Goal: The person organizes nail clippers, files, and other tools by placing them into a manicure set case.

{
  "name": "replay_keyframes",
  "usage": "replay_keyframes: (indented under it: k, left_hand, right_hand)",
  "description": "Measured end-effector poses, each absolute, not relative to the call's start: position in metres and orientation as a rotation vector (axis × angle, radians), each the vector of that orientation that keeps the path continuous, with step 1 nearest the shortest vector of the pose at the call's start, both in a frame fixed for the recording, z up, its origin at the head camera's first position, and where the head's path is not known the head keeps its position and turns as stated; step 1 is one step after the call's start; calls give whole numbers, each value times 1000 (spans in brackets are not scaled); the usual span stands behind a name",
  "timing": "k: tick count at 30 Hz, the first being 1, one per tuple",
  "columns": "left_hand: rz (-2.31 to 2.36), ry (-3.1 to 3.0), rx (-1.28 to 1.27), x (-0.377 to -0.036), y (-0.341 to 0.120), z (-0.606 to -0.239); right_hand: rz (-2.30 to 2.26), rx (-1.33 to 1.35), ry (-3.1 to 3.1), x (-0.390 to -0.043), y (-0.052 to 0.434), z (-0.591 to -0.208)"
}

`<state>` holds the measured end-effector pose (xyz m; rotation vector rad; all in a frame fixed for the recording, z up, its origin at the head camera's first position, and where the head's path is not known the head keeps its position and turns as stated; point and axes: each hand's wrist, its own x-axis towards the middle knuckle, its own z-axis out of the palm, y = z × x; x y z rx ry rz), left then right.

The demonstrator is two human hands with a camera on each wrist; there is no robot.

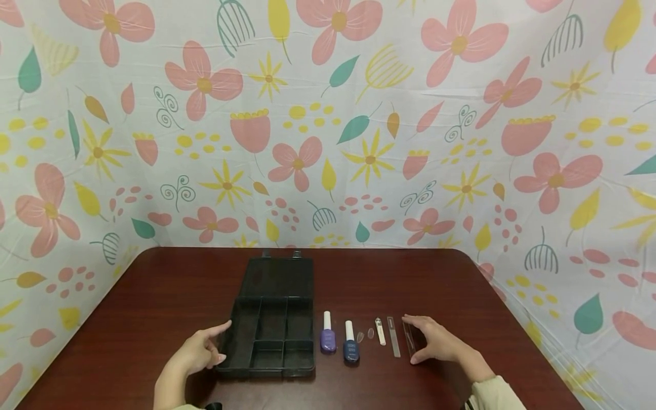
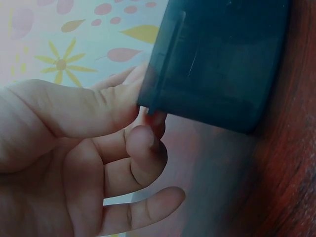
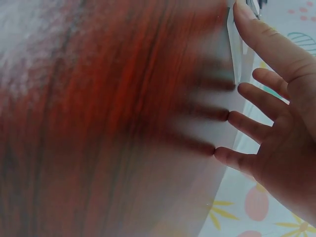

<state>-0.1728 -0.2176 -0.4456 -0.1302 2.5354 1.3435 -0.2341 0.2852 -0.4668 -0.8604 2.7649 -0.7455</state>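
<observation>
My left hand is at the left side of a black compartment box, its index finger straight along the wall. In the left wrist view, the thumb meets the box corner and the lower fingers bend loosely. On the right, my right hand pinches a narrow clear plastic strip by its ends, between thumb and index finger. The right wrist view shows the strip edge-on beside the thumb, the other fingertips touching the table.
The box lid lies folded back. Between box and right hand stand in a row a purple polish bottle, a dark blue polish bottle, two small clear oval pieces, nail clippers and a flat nail file. A flowered cloth hangs behind.
</observation>
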Motion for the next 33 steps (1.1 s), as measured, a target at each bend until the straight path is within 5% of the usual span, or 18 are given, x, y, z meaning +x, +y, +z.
replay_keyframes:
  k: [33]
  left_hand:
    - [1413, 2481, -25, -172, -222, -446]
  right_hand:
    - [-1013, -834, 2653, -237, 281, -476]
